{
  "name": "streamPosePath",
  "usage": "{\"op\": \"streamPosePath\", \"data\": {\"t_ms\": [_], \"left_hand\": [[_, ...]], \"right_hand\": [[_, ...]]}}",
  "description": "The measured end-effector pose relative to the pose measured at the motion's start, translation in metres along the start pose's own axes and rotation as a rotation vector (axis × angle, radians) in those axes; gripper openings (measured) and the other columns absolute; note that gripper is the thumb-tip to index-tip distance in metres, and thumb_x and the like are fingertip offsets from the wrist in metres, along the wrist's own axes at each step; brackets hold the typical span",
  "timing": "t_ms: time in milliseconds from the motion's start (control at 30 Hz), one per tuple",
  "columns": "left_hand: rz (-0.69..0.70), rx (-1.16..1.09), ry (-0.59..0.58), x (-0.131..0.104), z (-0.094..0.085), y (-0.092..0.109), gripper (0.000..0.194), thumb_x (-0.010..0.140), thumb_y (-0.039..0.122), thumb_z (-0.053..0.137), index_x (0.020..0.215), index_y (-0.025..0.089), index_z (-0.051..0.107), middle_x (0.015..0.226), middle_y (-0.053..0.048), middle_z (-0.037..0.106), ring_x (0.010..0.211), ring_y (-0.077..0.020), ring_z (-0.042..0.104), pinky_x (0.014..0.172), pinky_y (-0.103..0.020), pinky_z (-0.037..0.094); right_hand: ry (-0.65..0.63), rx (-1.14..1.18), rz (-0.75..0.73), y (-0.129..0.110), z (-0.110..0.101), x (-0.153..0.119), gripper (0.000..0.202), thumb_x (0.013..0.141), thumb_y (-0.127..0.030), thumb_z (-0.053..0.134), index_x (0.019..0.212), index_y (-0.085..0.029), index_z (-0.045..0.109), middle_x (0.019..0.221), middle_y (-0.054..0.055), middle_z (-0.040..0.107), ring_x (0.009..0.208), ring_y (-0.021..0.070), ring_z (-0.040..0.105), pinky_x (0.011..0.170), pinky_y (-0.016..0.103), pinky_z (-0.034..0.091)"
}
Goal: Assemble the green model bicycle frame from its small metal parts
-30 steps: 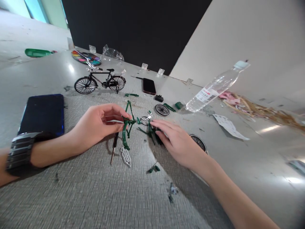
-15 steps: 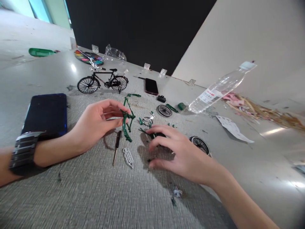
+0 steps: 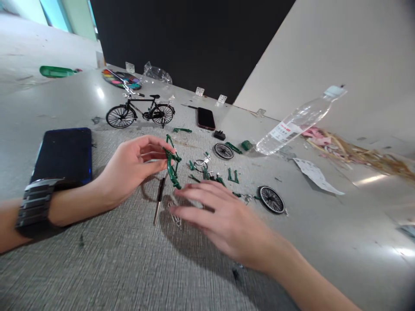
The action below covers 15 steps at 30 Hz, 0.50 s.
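Observation:
My left hand (image 3: 139, 162), with a dark watch on the wrist, pinches a green model bicycle frame (image 3: 171, 168) between thumb and fingers, a curved fender part hanging toward me. My right hand (image 3: 223, 216) is open, fingers stretched toward the frame's lower end; whether a fingertip touches it I cannot tell. Beneath these fingers lies a small silver rack (image 3: 177, 219), partly covered. A screwdriver (image 3: 158, 201) with a black handle rests below my left hand. Beyond my right hand are small green parts (image 3: 232, 175) and a spoked wheel (image 3: 271, 199).
A finished black model bicycle (image 3: 142, 112) stands at the back left. Around lie a dark tablet-like device (image 3: 63, 151), a phone (image 3: 205, 118), another wheel (image 3: 224, 150), a tilted clear bottle (image 3: 295, 121), a paper sheet (image 3: 314, 175) and a paint palette (image 3: 121, 79).
My right hand has moved left, from over the loose green parts to the frame's lower end, uncovering those parts. My left hand keeps its hold, the frame slightly turned.

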<state>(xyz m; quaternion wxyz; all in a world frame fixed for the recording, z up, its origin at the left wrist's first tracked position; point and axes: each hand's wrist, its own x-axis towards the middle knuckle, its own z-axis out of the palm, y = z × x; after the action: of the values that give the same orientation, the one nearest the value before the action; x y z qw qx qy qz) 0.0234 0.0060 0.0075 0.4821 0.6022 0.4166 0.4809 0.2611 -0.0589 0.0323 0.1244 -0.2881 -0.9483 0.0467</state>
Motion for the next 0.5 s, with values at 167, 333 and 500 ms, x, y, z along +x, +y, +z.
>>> {"op": "streamPosePath", "data": {"t_ms": [167,333,500], "left_hand": [[-0.010,0.001,-0.025,0.000,0.000,0.004,0.021,0.077,0.022,0.080,0.095,0.020,0.069,0.104,-0.005,0.078,0.102,-0.0238,0.073,0.094,-0.039,0.060],[-0.028,0.048,-0.099,-0.001,0.001,0.007,0.022,0.078,0.022,0.078,0.099,0.020,0.073,0.101,-0.005,0.078,0.095,-0.0219,0.074,0.089,-0.036,0.060],[0.008,0.103,-0.128,-0.005,0.003,0.008,0.022,0.078,0.022,0.077,0.100,0.020,0.076,0.098,-0.005,0.079,0.091,-0.0208,0.074,0.087,-0.034,0.061]], "right_hand": [[0.021,-0.022,-0.032,-0.006,0.013,0.005,0.024,0.106,-0.019,0.048,0.118,-0.023,0.069,0.123,0.003,0.072,0.111,0.0191,0.062,0.094,0.036,0.050],[0.068,-0.013,0.031,-0.002,0.010,0.001,0.017,0.103,-0.015,0.053,0.099,-0.018,0.069,0.099,0.005,0.073,0.091,0.0184,0.065,0.081,0.034,0.052],[0.308,0.306,0.291,-0.001,-0.001,-0.003,0.016,0.104,-0.017,0.053,0.107,-0.022,0.068,0.091,0.000,0.073,0.080,0.0117,0.069,0.074,0.024,0.054]]}}
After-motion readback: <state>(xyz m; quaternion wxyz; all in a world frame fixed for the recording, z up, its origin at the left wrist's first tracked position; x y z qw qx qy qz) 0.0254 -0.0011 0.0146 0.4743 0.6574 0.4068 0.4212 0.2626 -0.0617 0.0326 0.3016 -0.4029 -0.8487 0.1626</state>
